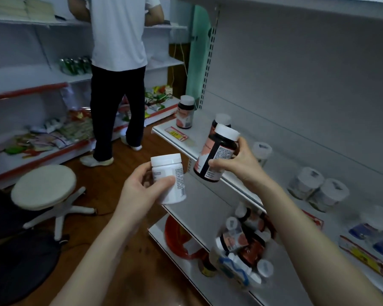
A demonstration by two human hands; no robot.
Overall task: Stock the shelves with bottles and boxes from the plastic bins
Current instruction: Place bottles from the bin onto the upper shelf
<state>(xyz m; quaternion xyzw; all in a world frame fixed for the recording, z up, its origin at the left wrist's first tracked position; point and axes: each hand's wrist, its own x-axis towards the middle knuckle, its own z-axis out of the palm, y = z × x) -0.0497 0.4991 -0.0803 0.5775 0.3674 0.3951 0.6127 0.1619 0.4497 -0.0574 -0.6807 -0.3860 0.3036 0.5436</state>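
My left hand (142, 186) grips a white bottle (169, 180) with a white cap, held upright in front of the shelving. My right hand (237, 161) holds a dark bottle (215, 154) with a pink label and white cap, tilted, just above the front edge of the white shelf (175, 138). Two similar dark bottles (185, 112) stand on that shelf, one at its far end and one right behind the held bottle. Below my right arm a clear plastic bin (243, 246) holds several mixed bottles.
Clear white-capped jars (318, 188) and blue boxes (367, 233) sit further right on the shelf. A person in a white shirt (119, 69) stands at the opposite shelves. A round stool (44, 186) is on the wooden floor at left. An orange object (177, 239) lies on the bottom shelf.
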